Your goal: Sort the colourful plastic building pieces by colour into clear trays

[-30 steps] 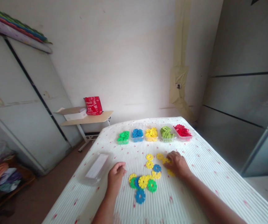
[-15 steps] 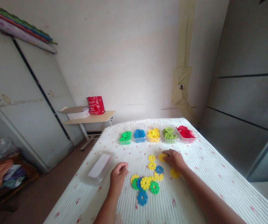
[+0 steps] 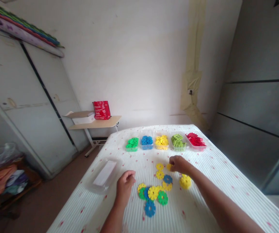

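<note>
Table cover (image 3: 217, 168): matt, ribbed, I read it as cloth-like | flower discs (image 3: 150, 213) between left and right edges: smooth plastic, faint sheen | tubs (image 3: 199, 148) along far edge: clear glossy plastic | tray (image 3: 100, 189) by left edge: clear shiny plastic; slip (image 3: 105, 173) within its outline: matt, paper-like | bag (image 3: 102, 110) beyond far left corner: glossy | cabinet (image 3: 255, 103) past right edge: smooth, dull, metal-looking

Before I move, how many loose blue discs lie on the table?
3: one at the front, one partly behind a yellow disc, one farther back. Others may be hidden.
</note>
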### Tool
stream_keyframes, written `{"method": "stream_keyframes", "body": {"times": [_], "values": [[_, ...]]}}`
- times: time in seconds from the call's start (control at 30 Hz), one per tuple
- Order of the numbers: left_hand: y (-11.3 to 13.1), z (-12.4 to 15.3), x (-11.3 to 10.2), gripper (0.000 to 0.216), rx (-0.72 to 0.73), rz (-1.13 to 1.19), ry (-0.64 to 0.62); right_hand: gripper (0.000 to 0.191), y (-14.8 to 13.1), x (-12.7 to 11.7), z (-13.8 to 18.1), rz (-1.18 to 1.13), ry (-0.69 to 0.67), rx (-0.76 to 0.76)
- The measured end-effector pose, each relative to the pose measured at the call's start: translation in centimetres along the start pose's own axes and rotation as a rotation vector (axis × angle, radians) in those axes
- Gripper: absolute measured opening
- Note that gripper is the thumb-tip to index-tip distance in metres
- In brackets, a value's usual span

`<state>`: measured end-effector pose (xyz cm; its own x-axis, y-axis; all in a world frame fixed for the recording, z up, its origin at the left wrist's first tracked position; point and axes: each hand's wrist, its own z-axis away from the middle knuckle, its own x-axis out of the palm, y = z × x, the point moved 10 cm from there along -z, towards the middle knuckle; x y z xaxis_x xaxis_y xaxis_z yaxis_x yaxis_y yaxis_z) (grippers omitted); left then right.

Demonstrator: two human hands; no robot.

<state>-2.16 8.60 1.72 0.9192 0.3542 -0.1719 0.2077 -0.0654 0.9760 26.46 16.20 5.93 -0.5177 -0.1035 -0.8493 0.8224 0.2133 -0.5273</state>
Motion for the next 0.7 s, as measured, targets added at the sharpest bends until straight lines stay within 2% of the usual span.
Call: {"method": "stream_keyframes", "body": {"times": [0.1,0.17,0.27,0.33,0.4,0.5,0.6,0.7], "values": [[0.2,0.1,0.0,0.025,-0.004,0.012,-0.006,0.011,-1.1,-1.6,-1.9,-0.131,0.025,0.031],[0.3,0.1,0.0,0.025,-0.011,0.023,-0.008,0.007,-1.5,-3.5,-3.6,-0.223,0.113,0.063],[0.2,0.0,-0.1,0.026,-0.024,0.035,0.002,0.023,-1.5,-6.4,-5.4,-0.311,0.282,0.101],[0.0,-0.1,-0.1,0.027,-0.032,0.038,0.002,0.024,-1.2,-7.6,-5.4,-0.314,0.372,0.113],[-0.1,-0.2,0.0,0.028,-0.034,0.039,-0.004,0.017,-0.7,-8.1,-4.3,-0.285,0.435,0.099],[0.0,-0.2,0.1,0.028,-0.027,0.040,-0.014,0.012,0.5,-7.3,-1.6,-0.241,0.454,0.042],[0.2,-0.1,0.0,0.026,-0.025,0.039,-0.011,0.015,2.9,-5.9,1.4,-0.203,0.437,0.002],[0.5,0.1,0.1,0.026,-0.023,0.034,-0.012,0.017,6.1,-5.3,3.7,-0.087,0.478,0.008]]}}
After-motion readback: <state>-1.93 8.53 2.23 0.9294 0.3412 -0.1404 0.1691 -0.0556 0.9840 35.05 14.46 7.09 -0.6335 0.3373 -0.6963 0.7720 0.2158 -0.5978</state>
